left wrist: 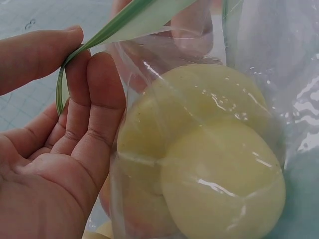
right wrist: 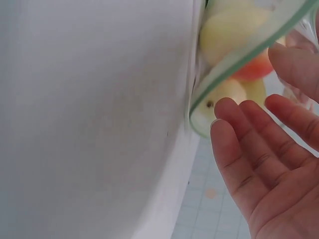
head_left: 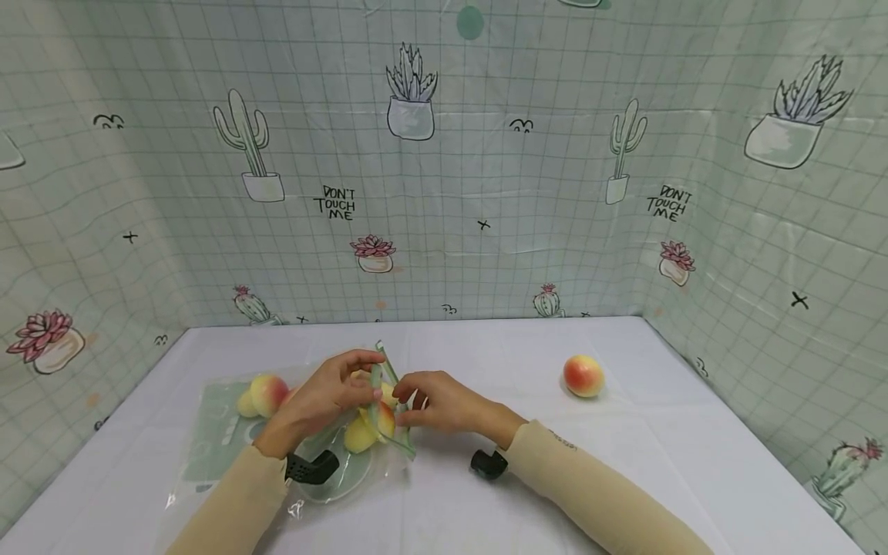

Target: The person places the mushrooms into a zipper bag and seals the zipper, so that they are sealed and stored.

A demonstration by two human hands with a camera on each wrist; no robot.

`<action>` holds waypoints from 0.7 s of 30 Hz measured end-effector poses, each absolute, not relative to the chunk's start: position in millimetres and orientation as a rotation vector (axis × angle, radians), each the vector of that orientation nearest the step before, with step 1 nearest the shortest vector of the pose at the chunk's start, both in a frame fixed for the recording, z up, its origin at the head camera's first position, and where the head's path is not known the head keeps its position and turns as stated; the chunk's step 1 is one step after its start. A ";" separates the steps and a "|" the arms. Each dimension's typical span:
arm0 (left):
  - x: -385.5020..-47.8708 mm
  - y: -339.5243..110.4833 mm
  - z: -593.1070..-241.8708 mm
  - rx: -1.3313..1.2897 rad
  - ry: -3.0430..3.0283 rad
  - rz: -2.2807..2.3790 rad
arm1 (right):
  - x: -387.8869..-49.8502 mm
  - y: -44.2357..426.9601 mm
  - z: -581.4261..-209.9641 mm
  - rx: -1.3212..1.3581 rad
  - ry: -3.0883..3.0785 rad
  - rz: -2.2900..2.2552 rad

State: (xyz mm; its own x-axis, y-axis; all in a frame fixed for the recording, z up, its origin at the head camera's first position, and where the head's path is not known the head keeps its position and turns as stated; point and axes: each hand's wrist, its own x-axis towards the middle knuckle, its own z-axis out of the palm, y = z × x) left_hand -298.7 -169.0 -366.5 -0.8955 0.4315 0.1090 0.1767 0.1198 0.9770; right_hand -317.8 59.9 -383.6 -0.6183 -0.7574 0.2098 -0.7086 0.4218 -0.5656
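At the middle of the head view, the left hand (head_left: 322, 397) pinches the green zip strip (left wrist: 115, 24) of a large clear plastic bag with a pale green panel (head_left: 211, 443) between its thumb and fingers. The bag lies in the lower left of the frame, its parted mouth towards the middle. The right hand (head_left: 440, 401) is at the far lip of that mouth, fingers parted and gently bent, gripping nothing that shows; whether a fingertip touches the lip I cannot tell. Smooth yellow round fruits (left wrist: 224, 174) sit behind the plastic close to the mouth, with a red-and-yellow fruit (head_left: 383, 420) among them. The step in hand seems to be managing the mouth of the bag; the next move, I judge, calls for a firm left pinch and the two lips controlled together. The limp film could fold inward, and fruit so near the mouth could get in the way of the strip. More blushed fruit (head_left: 267, 395) lies left of the left hand, inside the bag or on it, I cannot tell. A loose red-and-yellow peach-like fruit (head_left: 583, 376) rests well apart, right of centre, on the white tabletop (head_left: 486, 351), with nothing between it and the right hand.
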 end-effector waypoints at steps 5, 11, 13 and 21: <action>-298.5 -168.4 -366.3 0.598 2.172 1.882 | -320.1 73.2 -381.1 -1.303 2.610 -0.965; -298.5 -167.4 -366.4 0.604 2.133 1.916 | -319.3 95.2 -377.1 -1.270 2.674 -0.957; -298.2 -167.1 -366.4 0.594 2.129 1.922 | -318.9 103.7 -375.5 -1.254 2.698 -0.958; -297.8 -167.4 -367.4 0.606 2.138 1.920 | -321.2 143.4 -370.5 -1.137 2.796 -0.991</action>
State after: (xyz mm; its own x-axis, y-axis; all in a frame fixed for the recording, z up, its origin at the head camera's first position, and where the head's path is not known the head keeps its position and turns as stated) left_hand -297.8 -167.4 -367.4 -0.8949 0.4301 0.1190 0.1643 0.0696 0.9840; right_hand -321.2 143.4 -370.5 -0.7434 -0.6187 0.2542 -0.6407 0.5495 -0.5363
